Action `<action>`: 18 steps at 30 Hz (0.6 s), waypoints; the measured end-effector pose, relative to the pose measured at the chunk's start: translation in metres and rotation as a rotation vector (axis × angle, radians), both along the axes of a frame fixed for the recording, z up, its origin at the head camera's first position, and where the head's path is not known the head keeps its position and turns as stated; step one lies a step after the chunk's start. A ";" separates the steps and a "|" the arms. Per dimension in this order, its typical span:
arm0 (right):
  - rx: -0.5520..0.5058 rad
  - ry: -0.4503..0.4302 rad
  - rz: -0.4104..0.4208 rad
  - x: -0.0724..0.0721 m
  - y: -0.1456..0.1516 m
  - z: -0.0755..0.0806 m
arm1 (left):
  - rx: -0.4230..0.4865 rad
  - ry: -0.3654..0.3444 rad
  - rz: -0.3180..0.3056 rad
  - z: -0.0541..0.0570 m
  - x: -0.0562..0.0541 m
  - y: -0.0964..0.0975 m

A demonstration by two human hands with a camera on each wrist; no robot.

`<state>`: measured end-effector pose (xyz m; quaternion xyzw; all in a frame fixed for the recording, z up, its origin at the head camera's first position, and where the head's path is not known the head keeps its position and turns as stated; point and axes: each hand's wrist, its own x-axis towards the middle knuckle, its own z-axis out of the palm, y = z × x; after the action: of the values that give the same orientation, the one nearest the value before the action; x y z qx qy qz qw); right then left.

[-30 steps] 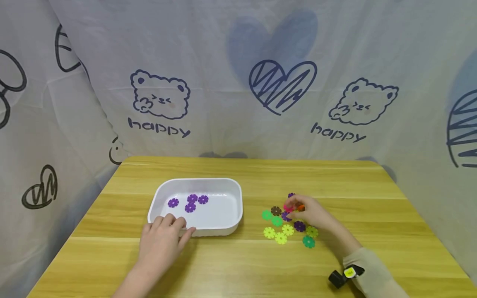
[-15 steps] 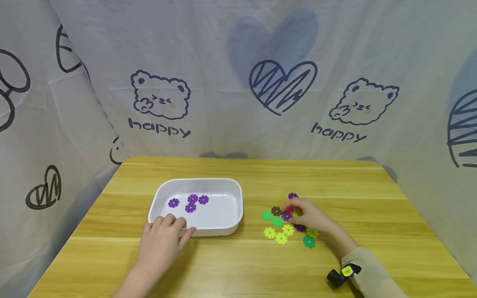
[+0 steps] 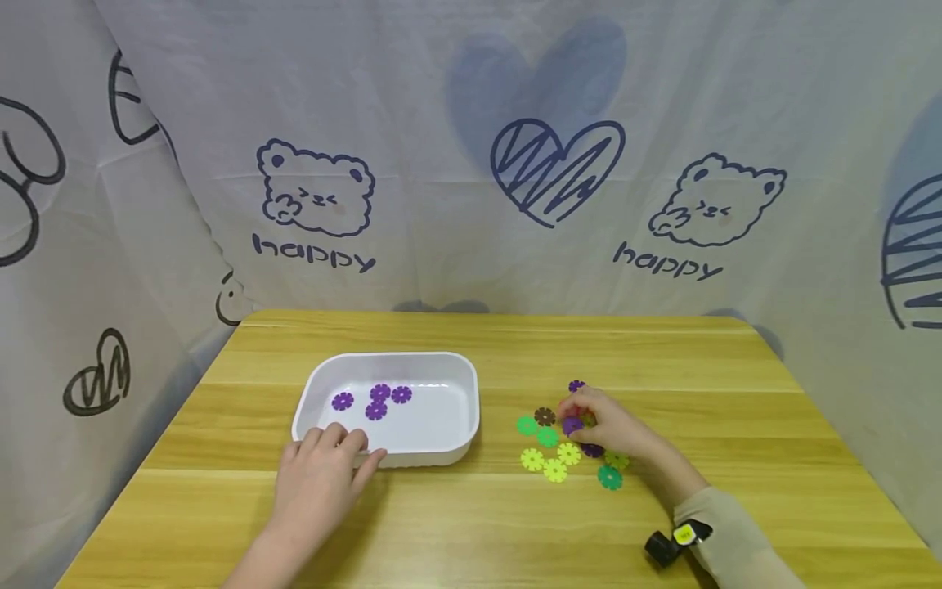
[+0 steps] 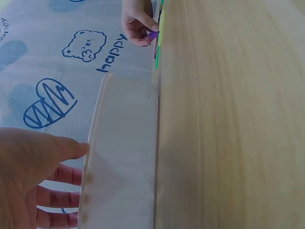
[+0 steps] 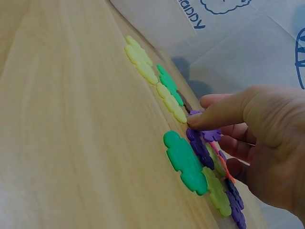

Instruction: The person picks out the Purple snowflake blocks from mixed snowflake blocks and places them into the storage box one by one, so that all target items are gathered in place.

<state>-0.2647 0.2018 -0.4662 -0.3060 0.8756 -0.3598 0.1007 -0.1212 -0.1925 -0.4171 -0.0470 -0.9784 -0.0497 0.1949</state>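
Note:
My left hand (image 3: 316, 474) holds the near rim of a white plastic tray (image 3: 473, 393), its fingers hooked over the edge. In the left wrist view the thumb lies at the rim, and the other fingers reach behind it. Several purple snowflake discs (image 3: 342, 401) lie inside the tray, towards its left half. To the tray's right, my right hand (image 3: 618, 427) pinches a purple snowflake disc (image 3: 571, 425) between thumb and fingers, low over a loose group of discs. The left wrist view shows that purple disc (image 4: 152, 36) poking out from the fingertips. The hand partly covers pink and olive discs.
Around the right hand lie yellow discs (image 3: 555, 470), light green discs (image 3: 527, 424), a brown disc (image 3: 545, 416), a teal disc (image 3: 609, 477) and dark purple discs (image 3: 592, 450). A printed cloth (image 3: 441, 245) hangs behind the wooden table (image 3: 456, 532).
My right hand has shifted slightly left and closed on the purple disc, which has moved a little to the right and tilted. An orange disc has gone from view under the hand. The left hand stays put.

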 end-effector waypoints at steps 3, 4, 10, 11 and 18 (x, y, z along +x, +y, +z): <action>-0.034 -0.056 -0.022 -0.001 0.000 0.000 | 0.000 -0.004 0.001 0.000 0.000 0.000; -0.047 -0.074 -0.028 -0.002 0.000 0.000 | 0.001 -0.004 0.001 0.001 0.000 0.000; -0.153 -0.186 -0.026 -0.009 0.000 0.001 | -0.002 0.001 -0.002 0.002 0.001 0.000; -0.166 -0.199 -0.023 -0.010 0.000 0.002 | -0.003 0.002 -0.002 0.002 0.001 0.000; -0.201 -0.216 -0.039 -0.017 -0.014 0.017 | -0.003 -0.004 -0.005 0.002 0.001 0.000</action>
<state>-0.2813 0.1878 -0.4492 -0.2569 0.8252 -0.4783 0.1561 -0.1203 -0.1928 -0.4148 -0.0496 -0.9787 -0.0491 0.1928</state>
